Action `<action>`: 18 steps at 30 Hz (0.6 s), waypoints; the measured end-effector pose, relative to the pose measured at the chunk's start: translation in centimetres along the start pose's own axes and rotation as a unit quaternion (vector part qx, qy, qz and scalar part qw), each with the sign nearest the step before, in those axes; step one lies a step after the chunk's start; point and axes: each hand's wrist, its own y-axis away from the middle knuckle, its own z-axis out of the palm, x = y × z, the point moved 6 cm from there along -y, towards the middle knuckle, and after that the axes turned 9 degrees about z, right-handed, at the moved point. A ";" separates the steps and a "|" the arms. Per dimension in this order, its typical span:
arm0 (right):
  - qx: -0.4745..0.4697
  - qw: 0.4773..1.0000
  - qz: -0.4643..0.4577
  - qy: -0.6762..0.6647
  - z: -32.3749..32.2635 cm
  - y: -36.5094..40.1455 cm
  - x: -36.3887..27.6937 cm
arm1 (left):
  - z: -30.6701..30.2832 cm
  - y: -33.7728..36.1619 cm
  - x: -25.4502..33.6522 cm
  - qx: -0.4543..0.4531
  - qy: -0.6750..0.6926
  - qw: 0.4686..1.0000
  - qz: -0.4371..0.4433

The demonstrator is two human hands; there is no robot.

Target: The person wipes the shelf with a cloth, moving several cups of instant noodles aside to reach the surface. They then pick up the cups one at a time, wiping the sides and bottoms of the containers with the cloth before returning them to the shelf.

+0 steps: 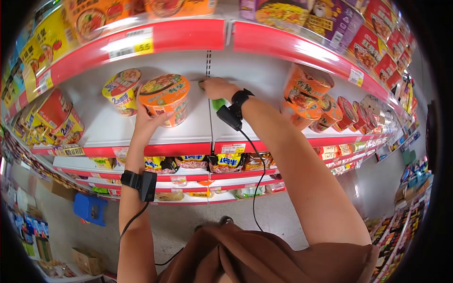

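My left hand (149,121) is closed around the lower side of an orange instant noodle tub (166,96), which tilts a little over the white shelf (104,134). Just left of it stands a yellow and white noodle tub (121,92) with a picture lid. My right hand (221,87) reaches to the back of the same shelf, fingers curled over a green cloth (218,103) that is mostly hidden beneath the palm. The cloth lies against the shelf surface near the seam between two shelf panels.
Orange noodle tubs (302,96) are stacked to the right, and yellow and red tubs (59,115) to the left. An upper shelf edge (188,37) overhangs my hands. Bagged noodles (226,162) fill the shelf below. A blue stool (89,209) stands on the floor.
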 end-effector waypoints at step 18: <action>-0.001 0.976 -0.180 -0.121 -2.1 18.1 0.6 | 2.8 2.9 8.1 0.152 -0.389 0.841 0.344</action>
